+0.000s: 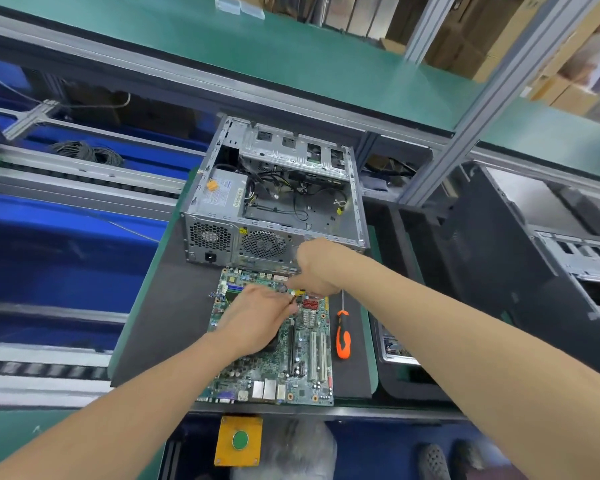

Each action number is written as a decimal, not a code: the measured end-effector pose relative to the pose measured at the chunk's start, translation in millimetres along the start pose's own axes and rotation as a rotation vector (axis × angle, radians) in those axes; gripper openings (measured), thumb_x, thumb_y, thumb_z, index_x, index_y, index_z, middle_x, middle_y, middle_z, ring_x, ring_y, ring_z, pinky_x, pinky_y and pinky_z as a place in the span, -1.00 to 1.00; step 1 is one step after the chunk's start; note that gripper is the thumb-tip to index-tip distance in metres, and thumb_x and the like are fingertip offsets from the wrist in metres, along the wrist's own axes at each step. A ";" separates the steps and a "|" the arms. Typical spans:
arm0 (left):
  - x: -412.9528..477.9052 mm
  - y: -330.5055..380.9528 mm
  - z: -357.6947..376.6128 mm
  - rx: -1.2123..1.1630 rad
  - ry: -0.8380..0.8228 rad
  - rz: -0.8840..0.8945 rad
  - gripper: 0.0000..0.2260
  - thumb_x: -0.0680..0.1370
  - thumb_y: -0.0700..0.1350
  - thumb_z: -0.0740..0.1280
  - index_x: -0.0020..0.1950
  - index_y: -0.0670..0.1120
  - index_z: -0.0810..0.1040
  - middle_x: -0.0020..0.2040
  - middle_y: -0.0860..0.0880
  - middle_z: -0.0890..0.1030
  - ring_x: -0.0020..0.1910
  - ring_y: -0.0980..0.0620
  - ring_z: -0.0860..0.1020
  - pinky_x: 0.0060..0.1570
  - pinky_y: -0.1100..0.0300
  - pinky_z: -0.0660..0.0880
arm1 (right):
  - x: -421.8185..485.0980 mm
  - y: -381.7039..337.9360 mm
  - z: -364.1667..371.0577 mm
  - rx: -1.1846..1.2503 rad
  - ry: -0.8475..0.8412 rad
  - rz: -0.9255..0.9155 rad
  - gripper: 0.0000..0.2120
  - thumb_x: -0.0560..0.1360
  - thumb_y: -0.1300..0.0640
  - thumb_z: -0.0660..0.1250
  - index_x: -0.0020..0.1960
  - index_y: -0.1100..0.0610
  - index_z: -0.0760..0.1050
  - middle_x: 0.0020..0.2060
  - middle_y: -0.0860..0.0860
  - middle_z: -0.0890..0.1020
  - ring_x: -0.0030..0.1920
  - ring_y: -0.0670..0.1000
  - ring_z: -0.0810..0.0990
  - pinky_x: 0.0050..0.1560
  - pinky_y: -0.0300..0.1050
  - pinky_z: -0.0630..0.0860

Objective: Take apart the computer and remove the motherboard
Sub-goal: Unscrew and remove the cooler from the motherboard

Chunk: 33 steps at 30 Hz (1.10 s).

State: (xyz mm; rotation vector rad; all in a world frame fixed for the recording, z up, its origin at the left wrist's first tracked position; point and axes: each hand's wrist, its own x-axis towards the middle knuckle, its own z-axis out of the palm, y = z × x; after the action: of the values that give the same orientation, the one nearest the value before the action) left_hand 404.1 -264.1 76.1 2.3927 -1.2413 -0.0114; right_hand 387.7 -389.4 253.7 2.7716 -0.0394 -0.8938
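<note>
Already the motherboard lay out of the open case, flat on the worktop's dark mat just in front of it. Over its far end, the left hand had its fingers pinched on a small part. The right hand curled down beside it, and I could not tell its grip. Tugging the part askew could bend pins, and leaning on the board could flex it. The orange screwdriver lay just beside the board, where a nudge might scrape it.
</note>
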 end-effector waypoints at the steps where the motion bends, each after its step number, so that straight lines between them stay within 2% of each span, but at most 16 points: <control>1: 0.7 -0.4 0.5 0.007 -0.022 0.002 -0.59 0.70 0.21 -0.03 -0.24 0.10 0.38 -0.31 0.13 0.52 -0.27 0.06 0.52 0.02 0.11 0.41 | 0.0 3.0 1.9 0.014 0.010 -0.013 -0.43 0.68 -0.15 0.23 -0.39 0.16 0.37 -0.48 0.01 0.43 -0.46 0.00 0.38 -0.48 -0.14 0.25; 5: 0.3 1.5 -1.1 0.025 -0.043 -0.004 -0.66 0.69 0.19 0.02 -0.20 0.15 0.41 -0.19 0.12 0.63 -0.14 0.05 0.57 0.06 0.06 0.48 | -0.5 10.0 10.8 -0.021 0.049 -0.077 -0.51 0.67 -0.12 0.27 -0.32 0.15 0.31 -0.38 0.04 0.44 -0.30 0.09 0.46 -0.33 -0.08 0.35; 7: 0.0 1.4 0.0 0.039 -0.079 -0.021 -0.59 0.69 0.19 -0.01 -0.12 0.13 0.55 -0.10 0.13 0.66 -0.05 0.06 0.59 0.15 0.07 0.47 | 1.2 7.7 14.1 -0.060 0.081 -0.131 -0.62 0.65 -0.04 0.32 -0.22 0.19 0.39 -0.29 0.06 0.45 -0.20 0.13 0.48 -0.24 -0.06 0.39; 9: 0.1 0.9 0.3 0.039 -0.113 -0.033 -0.57 0.71 0.18 0.00 -0.01 0.13 0.64 -0.01 0.15 0.67 0.05 0.09 0.57 0.23 0.08 0.45 | 0.2 3.3 15.9 -0.085 0.126 -0.208 -0.84 0.62 0.06 0.37 0.02 0.17 0.51 -0.25 0.03 0.36 -0.17 0.15 0.47 -0.26 -0.03 0.39; 11: 0.7 1.4 -1.4 0.018 -0.127 -0.041 -0.60 0.72 0.17 0.04 0.01 0.14 0.66 0.01 0.18 0.66 0.08 0.09 0.56 0.23 0.08 0.44 | -2.4 0.8 16.1 -0.160 0.170 -0.312 -0.86 0.59 0.13 0.38 0.13 0.13 0.56 -0.29 0.00 0.26 -0.20 0.16 0.45 -0.35 -0.07 0.33; 14: -1.5 2.8 -4.9 -0.001 -0.101 -0.049 -0.64 0.71 0.15 0.08 0.06 0.10 0.66 0.02 0.13 0.67 0.04 0.02 0.59 -0.03 0.11 0.40 | -4.4 -2.2 12.9 -0.378 0.220 -0.519 -0.86 0.54 0.21 0.39 0.09 0.10 0.55 -0.34 -0.02 0.25 -0.25 0.15 0.45 -0.42 -0.10 0.24; 16: -4.4 2.4 -6.8 -0.073 -0.092 -0.091 -0.69 0.71 0.13 0.12 0.10 0.10 0.65 0.05 0.13 0.67 0.07 0.00 0.59 -0.10 0.13 0.38 | -4.0 -4.4 8.6 -0.493 0.246 -0.629 -0.87 0.51 0.24 0.40 -0.01 0.09 0.48 -0.33 -0.01 0.33 -0.26 0.14 0.48 -0.40 -0.09 0.28; 18: -7.0 2.6 -9.1 -0.219 -0.115 -0.169 -0.70 0.71 0.12 0.16 0.10 0.15 0.69 0.07 0.16 0.69 0.12 0.04 0.59 0.00 0.09 0.49 | -1.6 -4.3 6.0 -0.536 0.270 -0.716 -0.86 0.47 0.26 0.40 -0.08 0.09 0.46 -0.27 0.02 0.46 -0.24 0.14 0.53 -0.39 -0.10 0.31; 20: -7.9 3.9 -11.4 -0.300 -0.149 -0.215 -0.61 0.68 0.23 0.08 0.08 0.18 0.70 0.07 0.20 0.69 0.13 0.10 0.59 0.13 0.04 0.52 | 1.2 -2.6 4.3 -0.525 0.279 -0.743 -0.85 0.45 0.20 0.45 -0.11 0.09 0.47 -0.24 0.02 0.54 -0.23 0.12 0.55 -0.37 -0.09 0.34; 22: -6.3 6.3 -14.4 -0.262 -0.156 -0.213 -0.42 0.57 0.39 -0.05 0.06 0.19 0.71 0.04 0.17 0.70 0.08 0.09 0.60 0.08 0.07 0.52 | 2.3 0.0 6.2 -0.455 0.286 -0.713 -0.81 0.44 0.11 0.49 -0.13 0.06 0.46 -0.26 0.01 0.53 -0.22 0.10 0.54 -0.36 -0.09 0.39; 24: -3.8 6.0 -14.3 -0.229 -0.146 -0.191 -0.35 0.52 0.44 -0.10 0.01 0.17 0.73 -0.08 0.07 0.71 -0.05 0.04 0.63 -0.06 0.11 0.51 | 0.5 1.8 9.7 -0.315 0.290 -0.625 -0.80 0.44 0.04 0.50 -0.15 0.06 0.48 -0.32 -0.02 0.47 -0.23 0.10 0.54 -0.36 -0.08 0.45; 26: -2.4 4.6 -12.6 -0.238 -0.140 -0.177 -0.45 0.58 0.39 0.00 -0.02 0.16 0.72 -0.20 0.02 0.70 -0.18 0.00 0.64 -0.13 0.13 0.50 | -5.4 3.3 11.0 -0.156 0.277 -0.489 -0.75 0.46 -0.02 0.49 -0.19 0.09 0.49 -0.35 -0.01 0.47 -0.25 0.10 0.53 -0.37 -0.05 0.51; 28: -2.2 3.7 -10.2 -0.243 -0.124 -0.169 -0.66 0.67 0.23 0.14 -0.03 0.18 0.68 -0.17 0.06 0.71 -0.19 0.02 0.64 -0.16 0.13 0.47 | -11.5 4.2 6.4 0.071 0.194 -0.308 -0.68 0.52 -0.08 0.43 -0.14 0.18 0.54 -0.34 0.06 0.59 -0.31 0.11 0.64 -0.28 0.02 0.66; 30: -1.5 3.6 -9.3 -0.218 -0.113 -0.157 -0.70 0.69 0.16 0.19 -0.06 0.16 0.68 -0.13 0.08 0.72 -0.16 0.05 0.64 -0.13 0.13 0.48 | -14.7 0.4 0.9 0.328 0.053 -0.099 -0.57 0.61 -0.14 0.33 -0.09 0.27 0.54 -0.38 0.14 0.67 -0.47 0.11 0.67 -0.25 0.04 0.72; 31: -1.2 3.2 -8.6 -0.203 -0.114 -0.155 -0.68 0.69 0.16 0.19 -0.08 0.14 0.69 -0.16 0.07 0.71 -0.18 0.07 0.63 -0.13 0.14 0.48 | -16.7 -3.8 -2.0 0.343 0.001 -0.028 -0.54 0.65 -0.15 0.27 -0.07 0.28 0.53 -0.39 0.14 0.69 -0.50 0.09 0.65 -0.28 -0.02 0.71; 33: -1.0 3.2 -8.1 -0.189 -0.092 -0.153 -0.65 0.69 0.16 0.19 -0.09 0.10 0.71 -0.33 0.07 0.64 -0.33 0.15 0.56 -0.25 0.31 0.37 | -19.0 -12.9 -8.5 0.180 -0.065 -0.007 -0.53 0.71 -0.11 0.14 0.01 0.28 0.56 -0.36 0.07 0.67 -0.51 0.02 0.57 -0.44 -0.23 0.56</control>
State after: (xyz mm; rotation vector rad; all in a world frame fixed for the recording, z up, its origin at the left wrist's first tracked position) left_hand 402.7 -261.8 84.5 2.3367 -1.0435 -0.2755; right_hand 376.7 -373.3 268.4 2.9070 -0.1274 -1.0291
